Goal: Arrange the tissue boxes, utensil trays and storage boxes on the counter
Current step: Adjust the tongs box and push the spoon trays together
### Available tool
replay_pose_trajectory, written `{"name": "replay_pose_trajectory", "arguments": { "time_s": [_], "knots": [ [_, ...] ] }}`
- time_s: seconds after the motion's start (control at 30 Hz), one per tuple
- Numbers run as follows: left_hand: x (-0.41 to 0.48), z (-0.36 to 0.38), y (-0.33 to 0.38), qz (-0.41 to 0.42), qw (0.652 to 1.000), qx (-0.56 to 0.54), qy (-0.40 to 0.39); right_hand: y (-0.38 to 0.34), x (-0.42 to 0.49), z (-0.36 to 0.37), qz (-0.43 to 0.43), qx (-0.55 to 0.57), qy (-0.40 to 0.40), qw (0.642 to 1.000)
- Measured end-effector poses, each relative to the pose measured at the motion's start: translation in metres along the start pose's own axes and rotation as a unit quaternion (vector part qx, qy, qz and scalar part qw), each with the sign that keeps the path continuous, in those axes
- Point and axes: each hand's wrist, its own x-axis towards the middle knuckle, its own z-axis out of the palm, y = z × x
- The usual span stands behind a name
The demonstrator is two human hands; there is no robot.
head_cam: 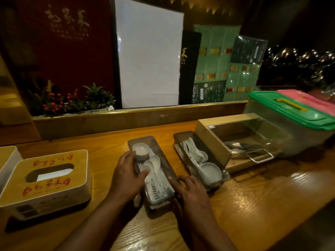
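A narrow utensil tray [164, 165] with white spoons and a small white cup lies in the middle of the wooden counter. My left hand [126, 176] grips its left side, thumb over the rim. My right hand [190, 192] presses against its right side. A second utensil tray [181, 140] with white spoons and a bowl lies just to the right. Beside that stands a wooden box with a clear lid [213, 142] holding metal cutlery. A tissue box [47, 180] with a wooden top sits at the left. A storage box with a green lid [290, 113] stands at the far right.
Another white box [7, 160] shows at the left edge. A pink lid [308, 100] lies behind the green one. A raised ledge [126, 116] with red-berry plants, a white board and menus runs along the back of the counter.
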Motion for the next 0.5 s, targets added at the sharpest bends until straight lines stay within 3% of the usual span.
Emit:
{"name": "replay_pose_trajectory", "arguments": {
  "time_s": [0.2,0.5],
  "knots": [
    [0.01,0.043,0.016,-0.105,0.985,-0.114,-0.069,0.03,-0.007,-0.016,0.035,-0.02,0.016,0.999],
    [0.021,0.066,0.03,-0.122,0.977,-0.152,-0.086,0.051,-0.004,-0.015,0.026,-0.023,0.013,0.999]
  ]
}}
